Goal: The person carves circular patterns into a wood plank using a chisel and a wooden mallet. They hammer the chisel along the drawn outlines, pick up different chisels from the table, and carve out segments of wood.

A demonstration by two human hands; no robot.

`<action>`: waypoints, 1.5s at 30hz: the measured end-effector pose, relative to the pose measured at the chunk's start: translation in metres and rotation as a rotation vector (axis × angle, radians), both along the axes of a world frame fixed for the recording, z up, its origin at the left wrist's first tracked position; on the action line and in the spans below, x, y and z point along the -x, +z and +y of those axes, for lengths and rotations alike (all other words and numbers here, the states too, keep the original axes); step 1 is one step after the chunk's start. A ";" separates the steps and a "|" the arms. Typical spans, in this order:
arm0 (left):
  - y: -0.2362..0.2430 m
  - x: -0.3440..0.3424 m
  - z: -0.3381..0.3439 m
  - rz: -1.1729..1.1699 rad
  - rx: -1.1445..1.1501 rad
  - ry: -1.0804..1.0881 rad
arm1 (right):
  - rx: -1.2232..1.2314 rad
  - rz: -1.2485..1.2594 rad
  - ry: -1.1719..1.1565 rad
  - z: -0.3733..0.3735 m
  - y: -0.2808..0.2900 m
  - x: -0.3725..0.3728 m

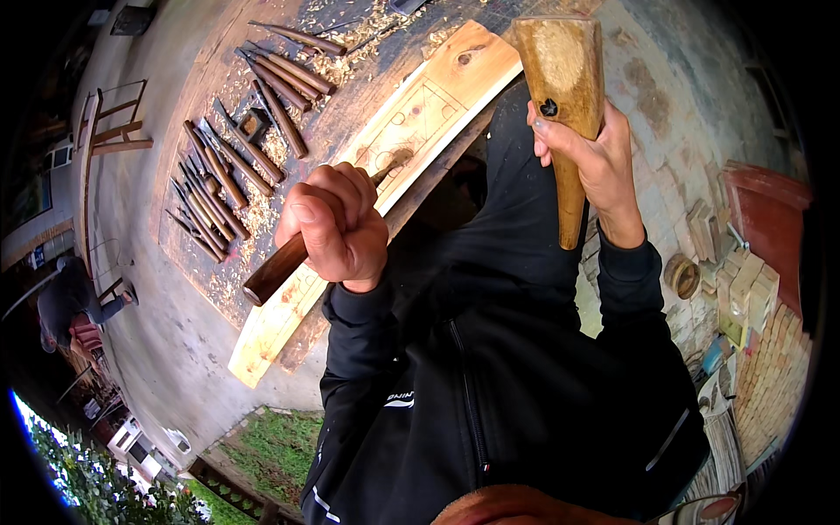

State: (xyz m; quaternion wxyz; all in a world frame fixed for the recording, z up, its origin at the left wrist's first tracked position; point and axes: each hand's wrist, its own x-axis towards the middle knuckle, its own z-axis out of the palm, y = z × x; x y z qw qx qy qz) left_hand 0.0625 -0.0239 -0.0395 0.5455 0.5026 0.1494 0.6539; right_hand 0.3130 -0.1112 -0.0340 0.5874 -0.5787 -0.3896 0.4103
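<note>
My left hand [337, 223] is closed around a chisel with a dark wooden handle [273, 276]. Its blade angles up and right to a worked spot among pencilled lines on a long pale board [464, 79]; my fist hides part of the tool. My right hand [595, 166] is wrapped around the tapered handle of a wooden mallet [558, 70], whose broad head stands to the right of the board's far end. The board lies along the edge of a worn worktable [184, 254], with rows of wooden-handled carving tools [254, 166] and pale shavings on it.
At far left a person in dark clothing [70, 297] bends down near a wooden trestle frame [114, 131] on concrete. To my right are stacked blocks [744, 289], a round wooden object [681, 273] and a red panel [770, 227]. Grass [271, 446] borders the concrete behind the table.
</note>
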 end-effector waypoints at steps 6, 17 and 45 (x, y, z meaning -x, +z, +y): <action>0.003 -0.009 -0.007 0.082 0.029 0.083 | 0.000 -0.013 -0.003 -0.001 0.001 0.000; 0.012 -0.039 -0.001 0.323 0.047 0.244 | -0.183 -0.511 -0.019 0.009 0.041 0.006; -0.013 -0.078 0.013 0.485 -0.231 0.187 | -0.390 -1.577 -0.076 0.035 0.139 0.042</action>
